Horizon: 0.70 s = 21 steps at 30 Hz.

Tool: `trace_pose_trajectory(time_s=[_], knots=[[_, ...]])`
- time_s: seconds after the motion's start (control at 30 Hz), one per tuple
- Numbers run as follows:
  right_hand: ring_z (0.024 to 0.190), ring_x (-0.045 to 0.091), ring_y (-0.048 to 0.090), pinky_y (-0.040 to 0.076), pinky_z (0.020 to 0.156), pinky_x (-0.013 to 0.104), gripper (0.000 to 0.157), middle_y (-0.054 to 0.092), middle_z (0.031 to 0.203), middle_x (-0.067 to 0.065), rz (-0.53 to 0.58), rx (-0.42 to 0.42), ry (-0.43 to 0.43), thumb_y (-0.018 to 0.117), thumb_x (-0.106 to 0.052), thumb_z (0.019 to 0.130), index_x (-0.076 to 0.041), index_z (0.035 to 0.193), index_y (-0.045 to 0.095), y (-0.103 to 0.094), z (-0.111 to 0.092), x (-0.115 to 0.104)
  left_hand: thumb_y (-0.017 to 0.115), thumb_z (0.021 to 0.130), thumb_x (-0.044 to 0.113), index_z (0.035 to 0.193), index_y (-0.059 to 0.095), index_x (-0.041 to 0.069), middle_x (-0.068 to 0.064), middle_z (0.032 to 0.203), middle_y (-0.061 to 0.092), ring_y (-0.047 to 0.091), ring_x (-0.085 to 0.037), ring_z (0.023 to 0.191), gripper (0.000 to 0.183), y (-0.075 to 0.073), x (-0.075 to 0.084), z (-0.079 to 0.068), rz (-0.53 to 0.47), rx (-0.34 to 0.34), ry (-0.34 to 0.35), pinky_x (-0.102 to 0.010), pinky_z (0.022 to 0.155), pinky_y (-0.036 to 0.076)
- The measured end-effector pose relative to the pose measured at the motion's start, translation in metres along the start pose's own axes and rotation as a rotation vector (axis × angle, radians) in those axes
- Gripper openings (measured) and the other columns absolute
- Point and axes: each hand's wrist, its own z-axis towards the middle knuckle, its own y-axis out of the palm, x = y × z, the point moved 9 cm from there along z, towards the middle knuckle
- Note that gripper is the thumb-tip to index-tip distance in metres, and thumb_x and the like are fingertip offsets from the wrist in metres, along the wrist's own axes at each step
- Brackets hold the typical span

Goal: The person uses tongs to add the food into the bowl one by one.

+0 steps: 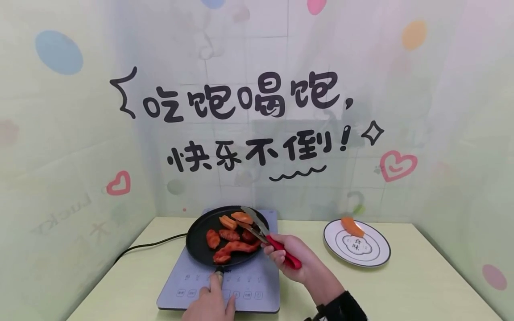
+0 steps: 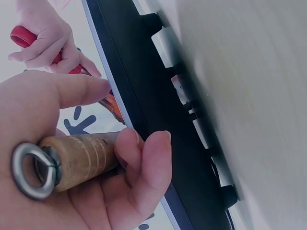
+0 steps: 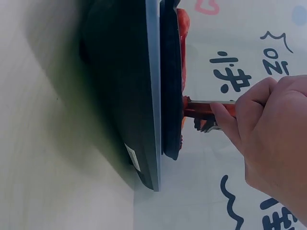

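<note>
My left hand (image 1: 209, 303) grips the frying pan's wooden handle (image 2: 84, 160), which ends in a metal ring (image 2: 29, 167). The black frying pan (image 1: 197, 253) sits on an induction cooker (image 1: 172, 296). In my right hand (image 1: 296, 258) is a pair of tongs with red handles (image 1: 290, 258); their metal ends reach over the pan, by an orange food piece (image 1: 242, 217). Whether they pinch it cannot be made out. Around it in the pan lie another orange piece (image 1: 227, 223), reddish-brown pieces (image 1: 213, 239) and a long reddish strip (image 1: 241, 246).
On the table's right side stands a white plate (image 1: 339, 249) with a dark rim, bearing an orange slice (image 1: 352, 227). A black cord (image 1: 148, 244) runs left from behind the pan. A printed curtain (image 1: 257, 53) encloses the pale table (image 1: 132, 285) at the back and sides.
</note>
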Motion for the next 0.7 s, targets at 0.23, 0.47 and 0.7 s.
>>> trace_pose_trajectory(time_s=[0.23, 0.47, 0.7], knots=[[0.045, -0.004, 0.041, 0.032, 0.044, 0.003, 0.039, 0.045, 0.075, -0.001, 0.183, -0.041, 0.062, 0.037, -0.024, 0.104, 0.006, 0.126, 0.027, 0.004, 0.0, 0.004, 0.069, 0.081, 0.047, 0.119, 0.042, 0.004, -0.012, 0.07, 0.047, 0.048, -0.026, 0.048, 0.063, -0.002, 0.0, 0.0, 0.002, 0.016, 0.002, -0.043, 0.05, 0.044], [0.045, -0.003, 0.042, 0.031, 0.045, 0.003, 0.036, 0.044, 0.076, -0.001, 0.342, -0.061, 0.067, 0.037, -0.023, 0.104, 0.004, 0.126, 0.03, 0.016, -0.007, 0.005, 0.069, 0.082, 0.047, 0.12, 0.042, 0.003, -0.013, 0.071, 0.047, 0.049, -0.025, 0.049, 0.064, -0.001, -0.001, -0.002, 0.001, -0.002, -0.007, -0.042, 0.051, 0.045], [0.042, -0.001, 0.039, 0.032, 0.04, 0.007, 0.04, 0.045, 0.075, -0.001, 0.244, -0.125, 0.018, 0.037, -0.026, 0.105, 0.004, 0.129, 0.029, 0.043, -0.034, -0.01, 0.069, 0.082, 0.047, 0.121, 0.041, 0.003, -0.014, 0.073, 0.049, 0.049, -0.026, 0.05, 0.065, 0.001, -0.001, -0.001, -0.005, -0.01, -0.005, -0.044, 0.052, 0.046]])
